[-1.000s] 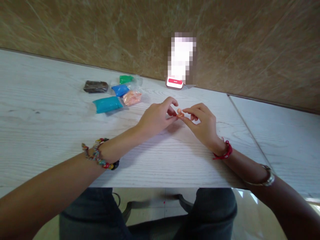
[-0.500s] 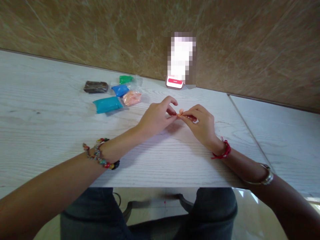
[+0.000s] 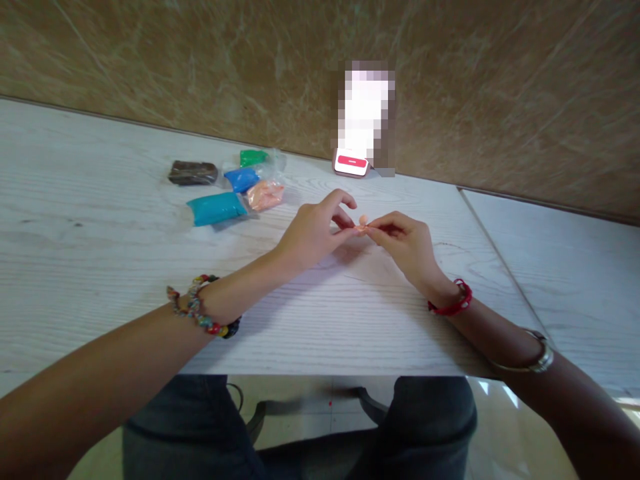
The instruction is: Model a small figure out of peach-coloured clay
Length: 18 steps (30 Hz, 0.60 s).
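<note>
Between my two hands, just above the white table, is a small piece of peach modelling clay with a rounded knob on top. My left hand pinches its left side between thumb and a finger, with the index finger arched above. From the right, my right hand pinches the clay's other side with thumb and fingertips. The exact shape of the clay is partly hidden by the fingertips.
Clear packets of clay lie at the back left: brown, green, blue, peach and turquoise. A phone leans on the marble wall. A seam crosses the white table at right.
My right fingers have shifted slightly and straightened at the clay, showing more of it between the hands. My left hand is nearly still.
</note>
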Tool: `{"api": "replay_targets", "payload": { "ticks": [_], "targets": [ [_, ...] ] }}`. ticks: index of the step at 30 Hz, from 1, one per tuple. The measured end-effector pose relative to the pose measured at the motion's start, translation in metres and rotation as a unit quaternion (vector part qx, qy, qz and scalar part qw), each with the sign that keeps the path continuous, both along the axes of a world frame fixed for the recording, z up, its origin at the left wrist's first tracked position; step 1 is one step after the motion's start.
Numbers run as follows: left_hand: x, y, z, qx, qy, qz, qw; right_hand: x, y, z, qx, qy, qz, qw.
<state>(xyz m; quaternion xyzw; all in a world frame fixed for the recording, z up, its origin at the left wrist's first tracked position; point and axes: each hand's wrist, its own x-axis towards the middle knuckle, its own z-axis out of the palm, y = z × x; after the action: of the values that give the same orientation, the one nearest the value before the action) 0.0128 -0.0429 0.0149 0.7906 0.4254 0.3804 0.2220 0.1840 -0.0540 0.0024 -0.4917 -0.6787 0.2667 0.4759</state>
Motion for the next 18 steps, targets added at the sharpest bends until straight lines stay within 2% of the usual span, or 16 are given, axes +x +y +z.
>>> {"api": "replay_targets", "payload": {
  "ticks": [3,7,10,15,18],
  "targets": [
    [0.001,-0.0005,0.0001,0.009,-0.004,0.003,1.0,-0.0023,0.0006,-0.0008,-0.052,0.058,0.008,0.997],
    [0.0011,-0.0004,-0.0001,0.014,-0.009,0.004,1.0,-0.0031,0.0014,-0.002,-0.075,0.105,0.029,0.991],
    [0.0005,0.0,-0.0004,0.01,-0.013,0.004,1.0,-0.0016,0.001,-0.0016,-0.06,0.057,0.034,0.996],
    [0.0006,-0.0007,-0.0004,0.006,-0.011,-0.003,1.0,-0.0004,-0.0014,0.0016,0.038,-0.063,-0.009,0.997],
    [0.0013,-0.0013,-0.0002,0.004,-0.008,-0.005,1.0,-0.0011,-0.0022,0.0018,0.057,-0.091,-0.011,0.994]
  ]
}}
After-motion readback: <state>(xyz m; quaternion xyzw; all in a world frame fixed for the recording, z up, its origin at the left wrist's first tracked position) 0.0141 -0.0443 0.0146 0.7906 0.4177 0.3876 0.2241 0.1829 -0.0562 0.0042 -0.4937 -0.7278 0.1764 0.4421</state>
